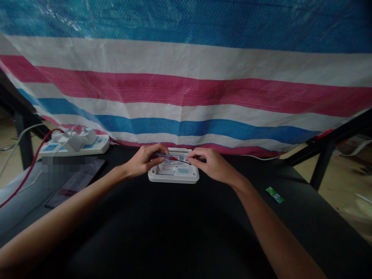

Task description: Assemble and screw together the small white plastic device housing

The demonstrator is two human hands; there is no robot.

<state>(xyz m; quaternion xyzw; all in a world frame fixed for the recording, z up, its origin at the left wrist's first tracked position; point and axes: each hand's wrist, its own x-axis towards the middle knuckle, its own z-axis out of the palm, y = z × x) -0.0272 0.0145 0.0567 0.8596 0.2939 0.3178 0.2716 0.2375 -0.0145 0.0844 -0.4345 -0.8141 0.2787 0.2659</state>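
Note:
A white plastic case [173,179] with rounded corners and rows of small vent holes lies on the black table, its upper face towards me. Above it, my left hand [147,159] is closed around the clear handle of a screwdriver [171,157] with a red part near the shaft. The screwdriver is held nearly level, its thin shaft pointing right. My right hand [211,162] is closed in a pinch by the tip of the shaft, over the case's right side. What its fingertips hold is too small to make out.
At the left stands a white power strip [100,144] with plugged-in adapters and a red cable [37,149]. A dark phone [77,184] lies before it. A small green packet [274,195] lies at the right. Striped sheeting [186,91] hangs behind the table.

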